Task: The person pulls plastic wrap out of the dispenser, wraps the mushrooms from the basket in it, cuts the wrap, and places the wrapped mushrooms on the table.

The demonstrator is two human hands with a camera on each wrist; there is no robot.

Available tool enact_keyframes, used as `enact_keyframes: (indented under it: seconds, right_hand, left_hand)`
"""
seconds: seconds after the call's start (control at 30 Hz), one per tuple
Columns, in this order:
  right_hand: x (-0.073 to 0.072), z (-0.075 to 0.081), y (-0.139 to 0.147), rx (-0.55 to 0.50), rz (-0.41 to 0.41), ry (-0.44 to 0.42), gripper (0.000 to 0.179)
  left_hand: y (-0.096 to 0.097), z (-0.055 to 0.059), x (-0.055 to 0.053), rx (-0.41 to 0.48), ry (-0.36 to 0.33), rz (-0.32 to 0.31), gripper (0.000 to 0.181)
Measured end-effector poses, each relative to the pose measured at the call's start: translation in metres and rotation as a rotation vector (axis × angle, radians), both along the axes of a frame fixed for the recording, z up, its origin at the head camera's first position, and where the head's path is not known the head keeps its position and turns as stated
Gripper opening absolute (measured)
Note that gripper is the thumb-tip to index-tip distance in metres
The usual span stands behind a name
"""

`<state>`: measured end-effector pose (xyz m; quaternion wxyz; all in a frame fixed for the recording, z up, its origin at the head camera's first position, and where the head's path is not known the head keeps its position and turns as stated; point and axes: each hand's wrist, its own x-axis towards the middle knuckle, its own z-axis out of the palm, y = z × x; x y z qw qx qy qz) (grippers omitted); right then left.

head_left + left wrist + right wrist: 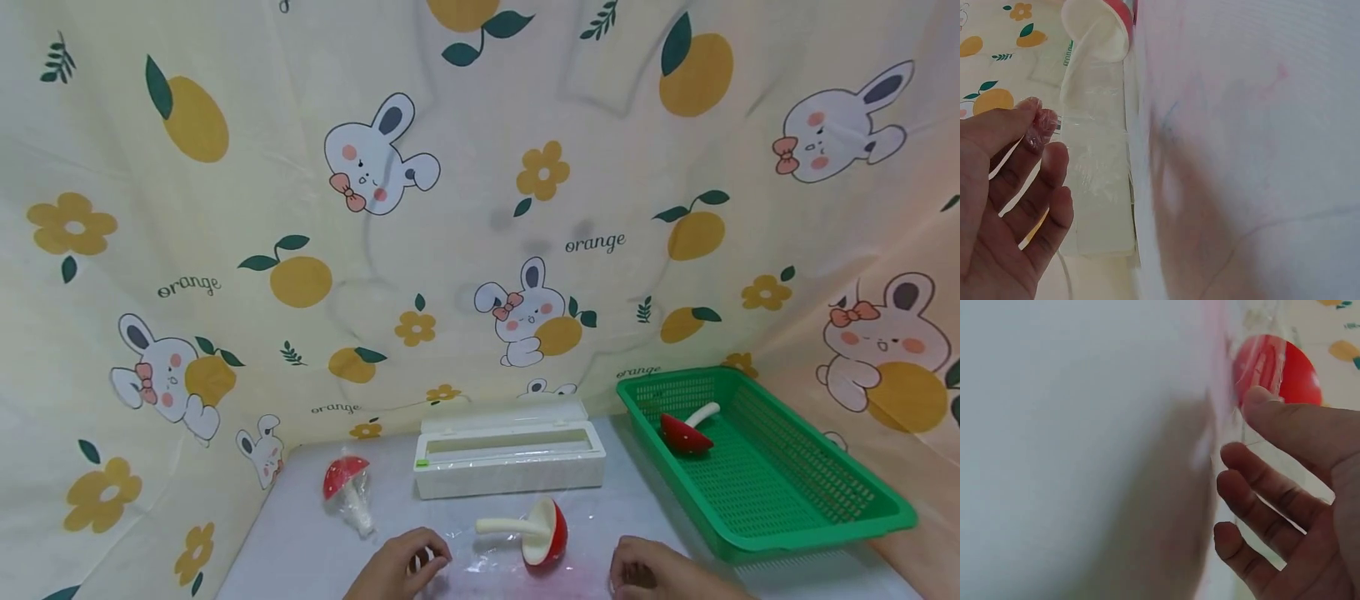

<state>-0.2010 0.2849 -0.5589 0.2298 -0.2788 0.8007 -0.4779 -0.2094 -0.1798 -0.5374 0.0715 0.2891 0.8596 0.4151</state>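
A toy mushroom with a red cap and cream stem lies on its side on a sheet of clear cling film at the front of the table, stem pointing left. My left hand pinches the film's left side between thumb and index finger; crumpled film covers those fingertips in the left wrist view. On the other side, my right hand holds the film's right edge, its thumb against the film and the other fingers loosely bent. Both hands are apart from the mushroom.
Behind the mushroom stands a white cling film box with its lid raised. A film-wrapped toy mushroom lies at left. The green basket at right holds another red mushroom. A patterned cloth hangs behind the table.
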Motion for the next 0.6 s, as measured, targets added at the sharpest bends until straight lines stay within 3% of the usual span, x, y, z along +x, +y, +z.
enact_keyframes:
  seconds: [0.07, 0.27, 0.43, 0.6]
  right_hand:
    - [-0.001, 0.005, 0.000, 0.012, -0.035, 0.040, 0.006]
    - [-0.016, 0.021, -0.003, -0.015, -0.063, 0.393, 0.005]
    - [-0.028, 0.029, -0.007, 0.007, -0.164, 0.473, 0.007]
    - [-0.037, 0.034, -0.017, 0.079, -0.302, 0.484, 0.009]
  left_hand:
    - [-0.001, -0.001, -0.001, 0.006, 0.029, 0.005, 0.002]
    - [0.000, -0.001, -0.005, 0.064, 0.116, 0.059, 0.009]
    - [0.004, 0.003, -0.008, 0.118, 0.091, 0.142, 0.007]
    - [0.007, 0.004, -0.014, 0.123, 0.139, 0.228, 0.005]
